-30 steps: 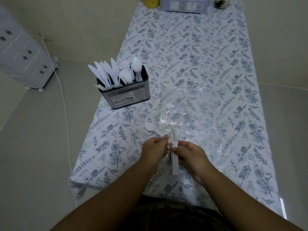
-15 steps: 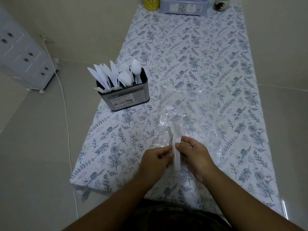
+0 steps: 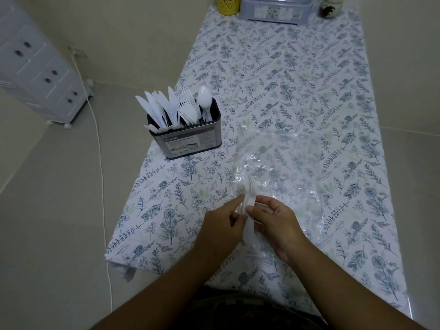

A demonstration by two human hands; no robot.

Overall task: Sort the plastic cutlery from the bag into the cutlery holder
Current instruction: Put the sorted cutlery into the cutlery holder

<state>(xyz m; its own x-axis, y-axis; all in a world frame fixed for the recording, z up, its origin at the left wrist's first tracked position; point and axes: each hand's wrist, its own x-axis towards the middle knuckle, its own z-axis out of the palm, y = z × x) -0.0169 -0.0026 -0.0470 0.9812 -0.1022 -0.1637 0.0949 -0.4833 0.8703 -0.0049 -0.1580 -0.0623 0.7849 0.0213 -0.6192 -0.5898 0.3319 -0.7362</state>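
A stack of white plastic spoons (image 3: pixel 249 201) stands between my hands near the table's front edge. My left hand (image 3: pixel 222 226) pinches the stack from the left, and my right hand (image 3: pixel 273 222) curls round it from the right. The clear plastic bag (image 3: pixel 281 163) lies flat on the tablecloth just beyond my hands. The metal cutlery holder (image 3: pixel 188 139) stands at the left edge of the table. It has white knives on the left, forks in the middle and one spoon (image 3: pixel 204 98) on the right.
The table (image 3: pixel 297 79) wears a floral cloth. At its far end stand a yellow cup (image 3: pixel 227 4), a grey plastic box (image 3: pixel 276 8) and a small jar (image 3: pixel 329 7). A white drawer unit (image 3: pixel 35 67) and a cord (image 3: pixel 100 163) are on the floor at left.
The spoon that lay loose on the cloth left of my hands is no longer there. My hands have closed tighter round the spoon stack.
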